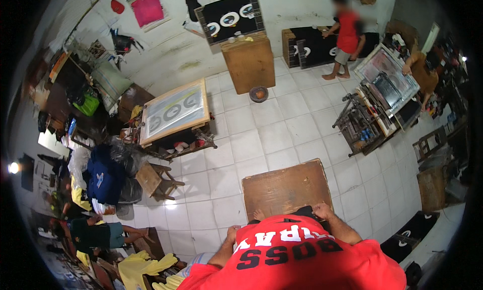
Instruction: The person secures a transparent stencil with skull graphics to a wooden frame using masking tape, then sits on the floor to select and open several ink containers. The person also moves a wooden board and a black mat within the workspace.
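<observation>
My left hand (233, 232) is down at my left side, beside the red shirt (282, 244) I wear. Its fingers are too small and partly hidden to read. My right hand (322, 210) is by my right leg, over the near right part of a brown wooden board (287, 182). Its fingers look curled in, and nothing shows in them. Black cloth (305, 212) lies between this hand and the shirt. One bare foot (259, 214) shows at the board's near edge.
Screen-printing frames stand on a left table (173, 111) and a right one (395, 81), where a person (425, 71) leans in. Another person (347, 31) stands by dark printed panels. A wooden stool (155, 180), a bowl (258, 94) and a seated person (95, 233) are around me.
</observation>
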Action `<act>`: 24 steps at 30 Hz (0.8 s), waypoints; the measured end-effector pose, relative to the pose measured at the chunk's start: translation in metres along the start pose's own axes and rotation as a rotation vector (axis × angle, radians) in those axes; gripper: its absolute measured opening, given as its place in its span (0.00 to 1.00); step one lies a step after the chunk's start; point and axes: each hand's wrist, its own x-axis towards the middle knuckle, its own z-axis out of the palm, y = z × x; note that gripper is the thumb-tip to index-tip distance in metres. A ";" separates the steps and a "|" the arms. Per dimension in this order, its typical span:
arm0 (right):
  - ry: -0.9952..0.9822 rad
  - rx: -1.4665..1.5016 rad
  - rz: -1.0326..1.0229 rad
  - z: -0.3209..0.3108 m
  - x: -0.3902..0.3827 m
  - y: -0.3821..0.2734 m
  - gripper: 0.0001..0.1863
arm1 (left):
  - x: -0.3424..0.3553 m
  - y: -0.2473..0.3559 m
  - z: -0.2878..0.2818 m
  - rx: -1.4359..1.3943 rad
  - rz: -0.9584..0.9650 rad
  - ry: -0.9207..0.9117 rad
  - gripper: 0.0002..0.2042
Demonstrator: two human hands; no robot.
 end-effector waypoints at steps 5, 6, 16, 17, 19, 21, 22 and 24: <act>-0.019 0.139 -0.351 -0.025 0.009 0.024 0.28 | 0.022 0.078 0.045 -0.141 -0.145 0.033 0.08; -0.056 0.180 -0.224 -0.037 0.006 0.029 0.27 | 0.026 0.097 0.057 -0.163 -0.100 0.025 0.08; 0.249 -0.111 -0.006 -0.118 -0.029 0.172 0.20 | 0.036 0.189 0.184 -0.131 0.179 0.056 0.09; 0.188 0.179 0.112 -0.118 -0.028 0.192 0.18 | 0.037 0.192 0.189 -0.065 0.205 0.035 0.09; 0.115 0.533 0.271 -0.111 -0.028 0.226 0.15 | 0.045 0.198 0.192 -0.024 0.147 0.018 0.09; 0.125 0.640 0.388 -0.107 -0.028 0.245 0.14 | 0.058 0.205 0.190 -0.075 -0.013 0.017 0.09; 0.154 0.560 0.180 -0.107 -0.028 0.247 0.14 | 0.066 0.209 0.189 -0.112 -0.118 0.004 0.09; 0.234 0.303 -0.028 -0.116 -0.027 0.235 0.14 | 0.085 0.224 0.186 -0.042 -0.167 -0.034 0.09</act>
